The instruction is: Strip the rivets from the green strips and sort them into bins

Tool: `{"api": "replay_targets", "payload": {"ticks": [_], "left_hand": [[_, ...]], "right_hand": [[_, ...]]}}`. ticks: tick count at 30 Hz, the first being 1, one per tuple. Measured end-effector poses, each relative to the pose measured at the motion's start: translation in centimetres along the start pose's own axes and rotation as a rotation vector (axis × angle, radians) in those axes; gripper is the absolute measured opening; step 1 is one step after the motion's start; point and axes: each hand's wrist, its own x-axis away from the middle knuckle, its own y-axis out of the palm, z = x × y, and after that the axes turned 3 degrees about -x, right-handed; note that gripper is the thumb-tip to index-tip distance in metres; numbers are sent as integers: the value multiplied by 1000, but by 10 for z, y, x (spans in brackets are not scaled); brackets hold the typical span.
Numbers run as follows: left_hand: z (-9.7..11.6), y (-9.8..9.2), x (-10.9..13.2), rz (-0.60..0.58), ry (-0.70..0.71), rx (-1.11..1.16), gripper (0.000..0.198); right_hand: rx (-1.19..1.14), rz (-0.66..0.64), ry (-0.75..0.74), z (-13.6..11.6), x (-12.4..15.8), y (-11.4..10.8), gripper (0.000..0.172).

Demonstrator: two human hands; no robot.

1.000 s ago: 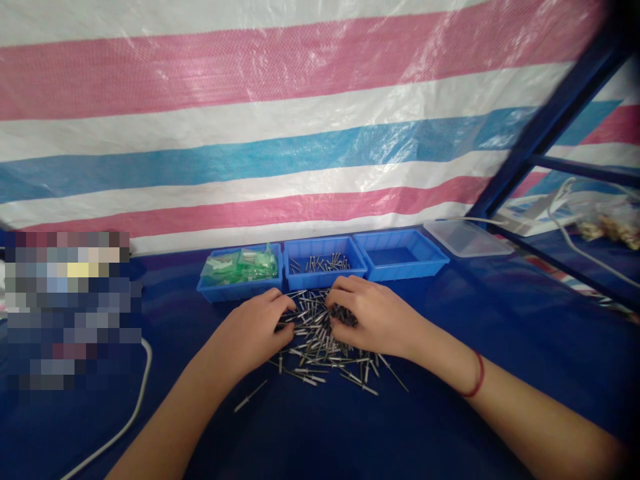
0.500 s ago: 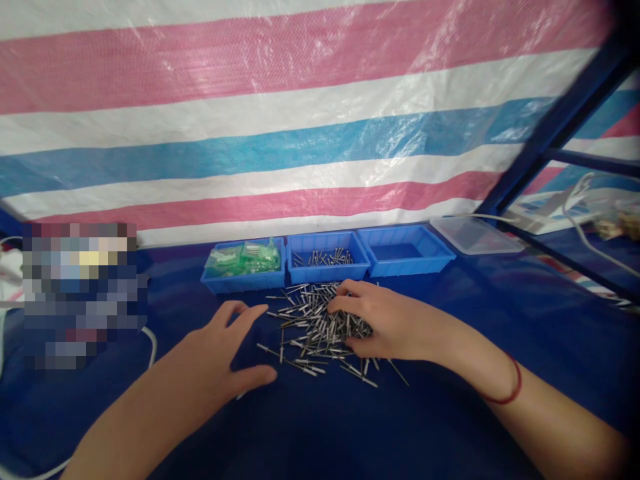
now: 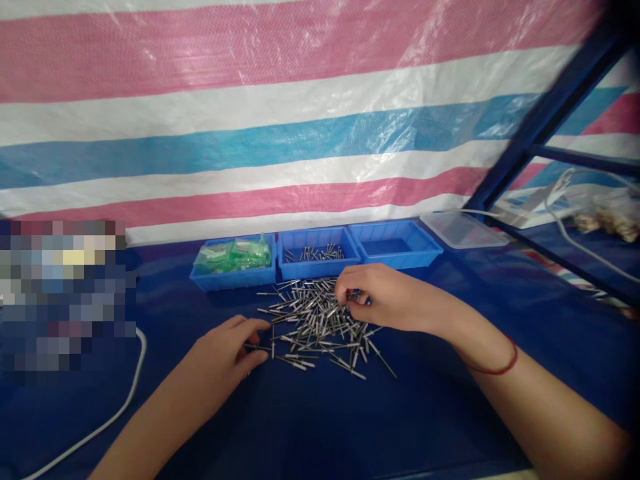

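A loose heap of silver pop rivets (image 3: 320,317), thin pins with thicker sleeves, lies on the blue tabletop. At its upper right, my right hand (image 3: 380,297) has its fingers and thumb curled in around some rivets; how many is hidden. My left hand (image 3: 233,343) rests low by the heap's left edge, thumb and fingers apart, with a stray rivet showing in the gap between them. Just behind the heap, the middle blue bin (image 3: 320,268) contains several rivets.
Left of the middle bin, another blue bin (image 3: 235,279) holds green plastic packets (image 3: 240,253). A third blue bin (image 3: 400,255) stands to the right, with a clear plastic lid (image 3: 465,230) beyond it. A white cable (image 3: 135,380) curves along the left; a striped sheet (image 3: 280,147) hangs behind.
My right hand has curled its fingers inward and risen slightly at the heap. My left hand's thumb and fingers have come closer together around the stray rivet. The view has shifted a little.
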Motion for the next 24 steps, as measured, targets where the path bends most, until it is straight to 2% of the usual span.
{"api": "replay_targets", "payload": {"ticks": [6,10,13,16,18,20,22,24], "left_hand": [[1,11,-12,94,88,101,24],[9,19,-19,179,169,161,19],[14,28,-23,267,176,216,18],[16,38,-24,406,131,265,19],[18,43,-23,514,141,224,23],[23,46,-22,595,193,106,29],[31,48,-22,605,263,-33,36],[42,50,-24,558,334,-132,38]], "right_hand": [[-24,109,93,1,0,-8,22],[-163,253,123,2,1,-9,19],[-316,352,156,-4,-4,-2,16],[-507,402,183,-12,-13,14,12],[-599,360,168,-17,-18,23,10],[-577,319,141,-18,-19,24,12],[-468,271,120,-16,-15,17,17],[-352,137,98,-13,-7,6,20]]}}
